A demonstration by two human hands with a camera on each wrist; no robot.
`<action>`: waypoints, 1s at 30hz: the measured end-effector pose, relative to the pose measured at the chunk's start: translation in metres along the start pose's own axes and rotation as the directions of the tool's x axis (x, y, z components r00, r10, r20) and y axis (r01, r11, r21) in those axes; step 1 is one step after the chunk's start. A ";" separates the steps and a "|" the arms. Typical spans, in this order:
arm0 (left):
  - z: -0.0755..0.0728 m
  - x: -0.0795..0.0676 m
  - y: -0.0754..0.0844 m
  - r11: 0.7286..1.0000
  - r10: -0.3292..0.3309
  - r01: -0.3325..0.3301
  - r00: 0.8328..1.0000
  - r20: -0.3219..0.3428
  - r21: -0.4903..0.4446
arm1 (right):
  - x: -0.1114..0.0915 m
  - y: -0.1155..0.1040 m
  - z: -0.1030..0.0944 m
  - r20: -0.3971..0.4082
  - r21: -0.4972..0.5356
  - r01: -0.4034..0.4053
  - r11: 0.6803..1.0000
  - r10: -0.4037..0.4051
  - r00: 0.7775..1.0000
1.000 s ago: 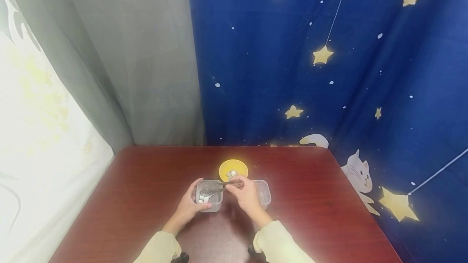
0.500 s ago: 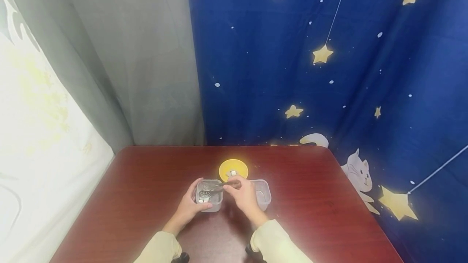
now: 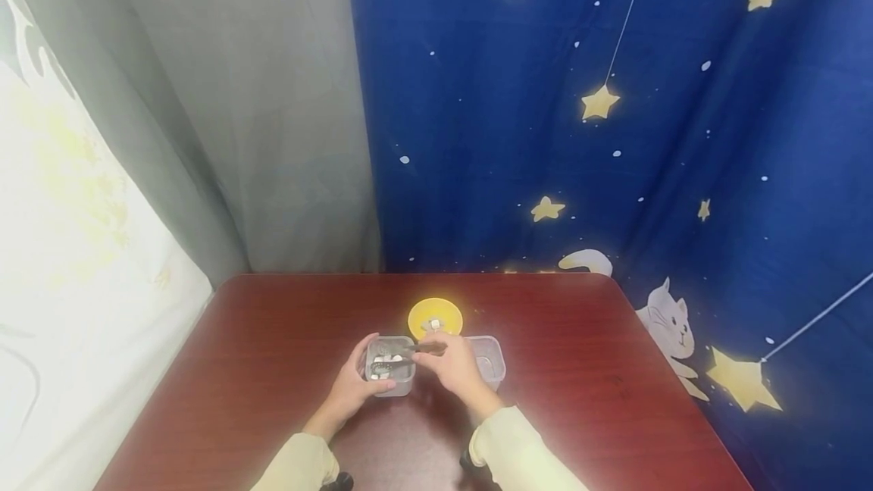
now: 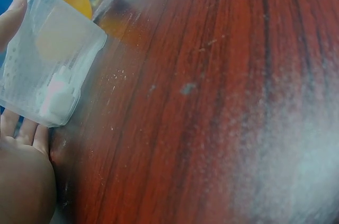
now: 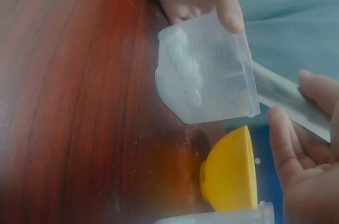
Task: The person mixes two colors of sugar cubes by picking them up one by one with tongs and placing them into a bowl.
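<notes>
My left hand point(image 3: 350, 383) grips a clear plastic container point(image 3: 404, 386), thumb over its near rim and fingers round the far left side. Several white pieces point(image 4: 57, 97) lie at its bottom, seen through the wall in the left wrist view. From the right, my right hand point(image 3: 455, 367) holds grey metal tongs point(image 5: 291, 103) between thumb and fingers. Their dark perforated end reaches over the rim into the container, among the white pieces. Both arms of the tongs look close together in the head view.
A yellow bowl point(image 3: 417, 317) with a few white and grey pieces stands just beyond the hands. A second clear container point(image 3: 496, 370) is partly hidden behind my right hand. All of it stands on a dark red wooden table point(image 3: 580, 385).
The arms of the tongs, apart a second ago, have come closer together. Their end has shifted inside the container, and the white pieces there look rearranged. My left hand stays in place.
</notes>
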State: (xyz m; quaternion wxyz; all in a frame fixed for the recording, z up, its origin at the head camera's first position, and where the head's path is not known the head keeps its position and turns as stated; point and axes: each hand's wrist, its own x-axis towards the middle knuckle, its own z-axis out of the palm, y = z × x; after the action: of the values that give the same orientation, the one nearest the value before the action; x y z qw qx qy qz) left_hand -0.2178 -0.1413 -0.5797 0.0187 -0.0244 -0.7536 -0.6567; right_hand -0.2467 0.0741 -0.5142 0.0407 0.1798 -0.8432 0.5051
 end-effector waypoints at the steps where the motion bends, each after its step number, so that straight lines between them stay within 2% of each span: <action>1: 0.000 0.000 -0.001 1.000 0.004 -0.004 1.000 0.001 -0.004 | 0.000 0.000 0.001 -0.008 -0.005 -0.002 1.000 0.002 1.000; 11: -0.001 -0.001 0.001 1.000 0.001 -0.001 1.000 0.000 -0.016 | -0.001 0.002 0.006 -0.039 -0.007 0.039 0.999 -0.039 0.998; 20: -0.001 0.000 0.001 1.000 -0.001 0.001 1.000 -0.002 0.002 | -0.001 0.003 0.003 -0.030 0.109 -0.009 0.994 0.012 0.999; 30: 0.000 0.000 0.000 1.000 -0.005 0.005 1.000 -0.011 0.011 | -0.004 0.005 -0.005 -0.068 0.230 -0.058 0.972 0.075 0.995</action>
State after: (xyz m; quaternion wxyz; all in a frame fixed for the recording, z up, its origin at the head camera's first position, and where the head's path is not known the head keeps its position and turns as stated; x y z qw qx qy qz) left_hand -0.2174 -0.1416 -0.5791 0.0214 -0.0187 -0.7573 -0.6525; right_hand -0.2451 0.0820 -0.5170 0.0351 0.1356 -0.7832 0.6058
